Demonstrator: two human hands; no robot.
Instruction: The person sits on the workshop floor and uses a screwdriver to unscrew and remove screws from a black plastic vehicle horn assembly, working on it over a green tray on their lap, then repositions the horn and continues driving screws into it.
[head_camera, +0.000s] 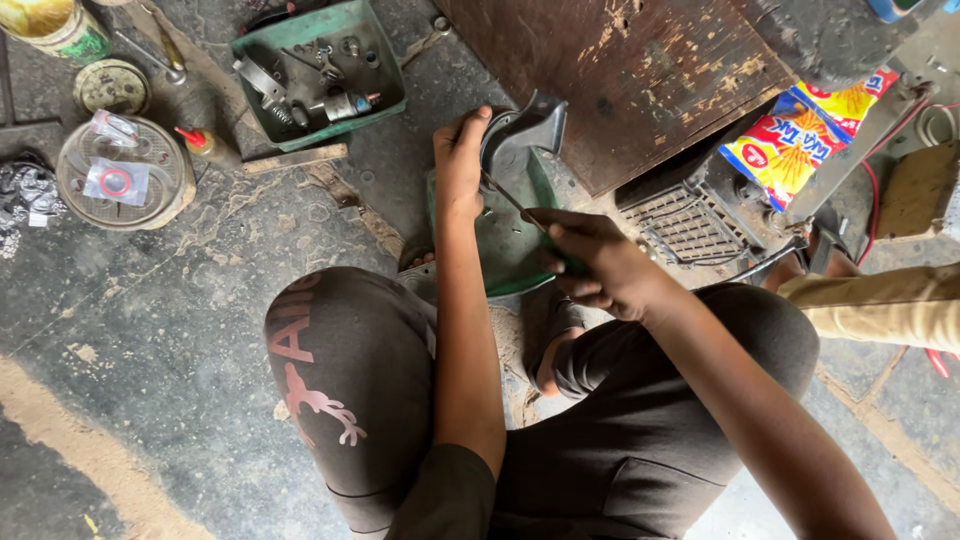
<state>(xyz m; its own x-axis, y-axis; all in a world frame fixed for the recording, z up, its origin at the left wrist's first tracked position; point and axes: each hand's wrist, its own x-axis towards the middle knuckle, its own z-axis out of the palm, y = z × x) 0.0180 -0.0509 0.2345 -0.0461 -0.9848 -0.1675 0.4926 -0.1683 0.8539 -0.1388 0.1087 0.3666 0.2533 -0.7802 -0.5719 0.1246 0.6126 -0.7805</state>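
I squat on a grimy concrete floor. My left hand (458, 165) grips a grey curved metal housing (525, 135) and holds it upright on a green tray (505, 250) between my knees. My right hand (590, 265) is closed around the green handle of a thin screwdriver (512, 200), whose shaft angles up and left toward the base of the housing beside my left hand. The tip is hidden against the part.
A green box of metal parts (320, 70) lies at the back, a round tin lid with small packets (122, 175) at the left, a tin can (60, 28) beyond. A dark wooden board (630, 70), a metal grille (690, 225), a yellow snack packet (800, 135) and another person's sleeve (880, 305) are at the right.
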